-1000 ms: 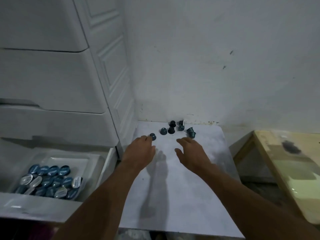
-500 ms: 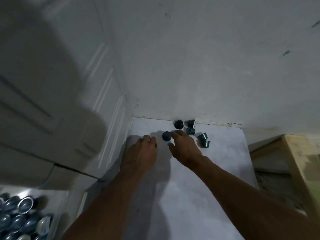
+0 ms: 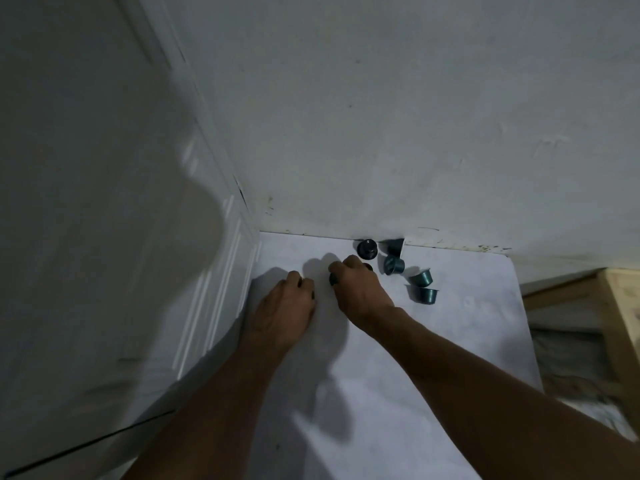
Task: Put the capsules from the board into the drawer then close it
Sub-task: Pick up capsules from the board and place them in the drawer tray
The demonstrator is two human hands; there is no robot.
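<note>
Several small teal and dark capsules lie at the far end of the white board (image 3: pixel 450 341), close to the wall: a dark one (image 3: pixel 366 248), one leaning on the wall (image 3: pixel 393 245), and three more (image 3: pixel 394 265) (image 3: pixel 421 278) (image 3: pixel 425 294). My right hand (image 3: pixel 360 292) rests palm down beside them, its fingers curled over a dark capsule (image 3: pixel 333 279). To its left, my left hand (image 3: pixel 284 306) is curled shut, with a dark bit of capsule (image 3: pixel 313 295) showing at the fingertips. The drawer is out of view.
A white panelled cabinet (image 3: pixel 104 237) rises along the board's left edge. A grey wall (image 3: pixel 381 116) closes off the far end. A wooden frame (image 3: pixel 620 306) stands to the right, past the board's edge.
The view has shifted forward, so the open drawer with capsules has left the frame. My left hand closed over the nearest capsule. My right hand reached the cluster and curled over one.
</note>
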